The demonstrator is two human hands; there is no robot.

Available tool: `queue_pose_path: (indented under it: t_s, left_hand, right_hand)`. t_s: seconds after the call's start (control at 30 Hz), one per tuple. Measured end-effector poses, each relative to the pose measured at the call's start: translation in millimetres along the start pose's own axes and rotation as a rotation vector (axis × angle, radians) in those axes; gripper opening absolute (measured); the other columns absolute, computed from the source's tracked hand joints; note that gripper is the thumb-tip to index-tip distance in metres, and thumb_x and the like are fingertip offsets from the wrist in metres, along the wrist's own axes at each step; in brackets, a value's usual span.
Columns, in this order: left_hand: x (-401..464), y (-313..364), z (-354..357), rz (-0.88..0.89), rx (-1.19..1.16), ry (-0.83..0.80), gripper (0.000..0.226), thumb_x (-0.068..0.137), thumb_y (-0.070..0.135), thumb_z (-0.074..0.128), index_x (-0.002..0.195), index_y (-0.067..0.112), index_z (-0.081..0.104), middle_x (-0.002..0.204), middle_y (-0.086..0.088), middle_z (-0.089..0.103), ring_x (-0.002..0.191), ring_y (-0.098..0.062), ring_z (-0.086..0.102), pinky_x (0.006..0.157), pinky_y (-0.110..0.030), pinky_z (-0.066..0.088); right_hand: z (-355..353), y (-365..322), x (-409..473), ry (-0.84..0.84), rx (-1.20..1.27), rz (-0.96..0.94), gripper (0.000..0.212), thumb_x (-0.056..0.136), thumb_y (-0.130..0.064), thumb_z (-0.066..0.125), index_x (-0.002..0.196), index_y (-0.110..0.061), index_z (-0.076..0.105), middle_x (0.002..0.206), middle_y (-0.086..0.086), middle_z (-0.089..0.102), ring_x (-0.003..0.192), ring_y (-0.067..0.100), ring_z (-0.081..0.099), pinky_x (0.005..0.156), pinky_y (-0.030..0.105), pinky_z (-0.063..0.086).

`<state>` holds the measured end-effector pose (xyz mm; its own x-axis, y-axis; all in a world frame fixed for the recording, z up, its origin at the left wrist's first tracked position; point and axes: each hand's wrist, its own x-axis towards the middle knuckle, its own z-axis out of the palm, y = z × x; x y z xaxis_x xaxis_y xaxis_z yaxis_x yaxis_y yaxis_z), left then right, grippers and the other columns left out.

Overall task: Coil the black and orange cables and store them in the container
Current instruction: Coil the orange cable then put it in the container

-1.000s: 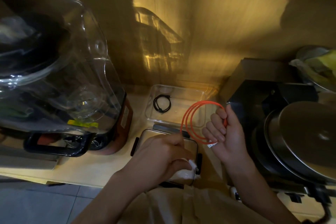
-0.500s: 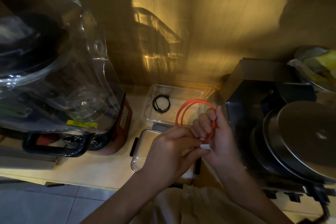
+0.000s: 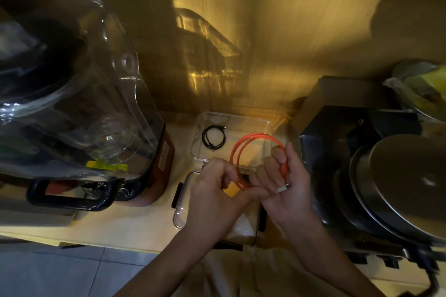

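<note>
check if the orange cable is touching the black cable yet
Apart. The head view shows the orange cable held up in both hands, clear bare container floor separating it from the coiled black cable.

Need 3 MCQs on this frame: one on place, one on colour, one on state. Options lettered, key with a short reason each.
1. Where is the black cable?
A. Coiled inside the clear container
B. In the left hand
C. On the floor

2. What colour is the cable held in the hands?
A. Blue
B. Orange
C. Green

3. What state is the orange cable in?
A. Lying straight on the counter
B. Already lying in the container
C. Looped into a coil, held in the air by both hands

Key:
1 A: the small black coil lies on the container's floor, touched by neither hand.
2 B: the loops around the right hand fingers are plainly orange.
3 C: the right hand grips the loops on one side, the left hand pinches them at the bottom, and the coil hangs above the container's near edge.
</note>
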<state>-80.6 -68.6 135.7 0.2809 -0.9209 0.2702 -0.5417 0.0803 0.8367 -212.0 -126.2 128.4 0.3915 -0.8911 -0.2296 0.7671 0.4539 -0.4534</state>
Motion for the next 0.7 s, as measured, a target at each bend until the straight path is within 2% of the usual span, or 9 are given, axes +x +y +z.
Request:
queue_pose_path:
  t_s: [0.07,0.13,0.2,0.27,0.37,0.53,0.7]
  left_hand:
    - [-1.3,-11.2,-0.2,-0.124,-0.051,0.023,0.045,0.068,0.056,0.076,0.079,0.022,0.049,0.074,0.005,0.053,0.066,-0.013,0.054,0.058,-0.029,0.048]
    - [-0.7,-18.0,-1.7,-0.334,-0.164,-0.053,0.038,0.077,0.054,0.070,0.093,0.023,0.054,0.086,0.002,0.063,0.079,-0.014,0.064,0.067,-0.035,0.056]
    - [0.1,-15.6,-3.4,-0.569,-0.454,-0.232,0.037,0.085,0.047,0.066,0.107,0.017,0.060,0.099,-0.009,0.069,0.090,-0.016,0.070,0.074,-0.036,0.060]
    - [0.7,-9.4,-4.7,-0.719,-0.729,-0.363,0.037,0.089,0.033,0.057,0.112,0.005,0.062,0.098,-0.015,0.072,0.091,-0.022,0.072,0.072,-0.033,0.060]
    - [2.1,-5.9,-6.2,-0.814,-0.896,-0.401,0.033,0.089,0.027,0.056,0.111,0.004,0.064,0.089,-0.010,0.072,0.086,-0.021,0.072,0.068,-0.031,0.058]
    - [0.2,-4.9,-3.6,-0.910,-0.986,-0.403,0.020,0.090,0.023,0.056,0.103,0.009,0.062,0.085,-0.008,0.072,0.077,-0.022,0.073,0.070,-0.035,0.061]
    - [-2.8,-3.1,-1.1,-0.992,-1.020,-0.434,0.022,0.091,0.031,0.054,0.103,0.012,0.059,0.095,-0.014,0.074,0.084,-0.032,0.074,0.069,-0.040,0.061]
  right_hand:
    - [-5.9,-2.7,2.7,-0.061,0.082,0.043,0.047,0.107,-0.040,0.028,0.070,-0.016,0.045,0.038,-0.004,0.042,0.030,0.008,0.038,0.038,0.023,0.032]
    - [-11.0,-4.8,5.2,-0.132,0.173,0.099,0.048,0.107,-0.042,0.027,0.072,-0.015,0.045,0.039,-0.002,0.046,0.030,0.010,0.032,0.036,0.023,0.034]
    - [-14.2,-4.8,5.4,-0.154,0.201,0.138,0.049,0.106,-0.044,0.026,0.073,-0.014,0.046,0.039,-0.001,0.048,0.031,0.011,0.026,0.035,0.023,0.033]
    - [-15.0,-3.3,4.9,-0.139,0.214,0.171,0.051,0.105,-0.048,0.028,0.074,-0.013,0.048,0.039,-0.001,0.047,0.032,0.010,0.025,0.034,0.023,0.031]
    - [-14.6,-4.4,5.1,-0.051,0.191,0.190,0.051,0.101,-0.054,0.033,0.075,-0.013,0.049,0.038,-0.003,0.042,0.029,0.009,0.026,0.033,0.021,0.027]
    - [-17.4,-6.1,6.5,0.049,0.171,0.203,0.063,0.094,-0.066,0.033,0.080,-0.010,0.058,0.044,-0.003,0.038,0.031,0.009,0.033,0.036,0.020,0.023]
    - [-20.2,-5.0,5.8,0.054,0.139,0.192,0.064,0.092,-0.067,0.039,0.088,-0.006,0.058,0.055,-0.001,0.040,0.036,0.009,0.034,0.038,0.022,0.025]
